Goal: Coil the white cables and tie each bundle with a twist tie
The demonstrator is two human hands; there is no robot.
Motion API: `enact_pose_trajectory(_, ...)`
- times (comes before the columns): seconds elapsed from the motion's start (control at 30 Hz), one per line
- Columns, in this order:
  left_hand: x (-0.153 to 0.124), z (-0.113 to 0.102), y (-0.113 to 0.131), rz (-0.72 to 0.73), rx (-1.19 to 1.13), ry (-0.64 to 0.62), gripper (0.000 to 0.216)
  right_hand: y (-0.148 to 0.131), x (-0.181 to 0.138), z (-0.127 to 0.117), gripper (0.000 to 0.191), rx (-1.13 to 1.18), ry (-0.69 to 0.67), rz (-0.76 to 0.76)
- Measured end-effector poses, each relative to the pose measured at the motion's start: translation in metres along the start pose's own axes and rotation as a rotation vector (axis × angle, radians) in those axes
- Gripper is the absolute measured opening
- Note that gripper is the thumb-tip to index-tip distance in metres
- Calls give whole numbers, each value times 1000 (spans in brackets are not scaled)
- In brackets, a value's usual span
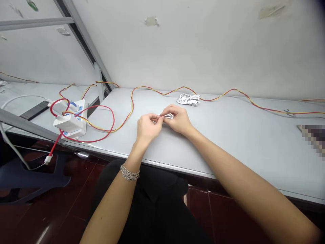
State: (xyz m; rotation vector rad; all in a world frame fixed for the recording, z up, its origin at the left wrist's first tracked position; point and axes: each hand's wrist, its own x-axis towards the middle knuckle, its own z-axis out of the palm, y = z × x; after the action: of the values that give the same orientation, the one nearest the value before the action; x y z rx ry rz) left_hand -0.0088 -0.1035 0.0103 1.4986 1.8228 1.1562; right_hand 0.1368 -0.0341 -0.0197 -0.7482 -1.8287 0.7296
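Note:
Both hands meet over the middle of the pale table (pixel 228 145). My left hand (pixel 146 128) and my right hand (pixel 177 119) are both closed in a pinch on a small bundle of white cable (pixel 168 116), held just above the table top. Most of that bundle is hidden by my fingers. A silver bracelet sits on my left wrist. Behind my hands, near the wall, lies a second coiled white cable (pixel 188 99).
A twisted red-and-yellow wire (pixel 132 101) runs along the back of the table. At the left edge a white power strip (pixel 72 118) holds a white charger (pixel 68 123) with a red cable (pixel 108 117) looping beside it. A dark phone (pixel 35 110) lies further left.

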Motion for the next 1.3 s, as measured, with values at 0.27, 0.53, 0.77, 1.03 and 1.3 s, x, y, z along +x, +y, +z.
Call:
enact_pose_trajectory(0.27, -1, 3, -7, -86, 17, -22, 9, 0, -1, -1, 10, -31, -69, 15)
enact_pose_trajectory(0.53, 5, 5, -11, -11, -43, 13, 6, -6, -1, -1, 10, -52, 3, 87)
enact_pose_trajectory(0.77, 24, 2, -10, 91, -125, -82, 7, -4, 2, -2, 8, -13, 105, 220)
enact_pose_trajectory(1.03, 21, 4, -12, -110, -467, -145, 12, -4, 2, 2, 7, -37, 115, 178)
enact_pose_trajectory(1.3, 19, 9, -14, -114, -488, -60, 15, -6, 2, 3, 3, -50, 81, 91)
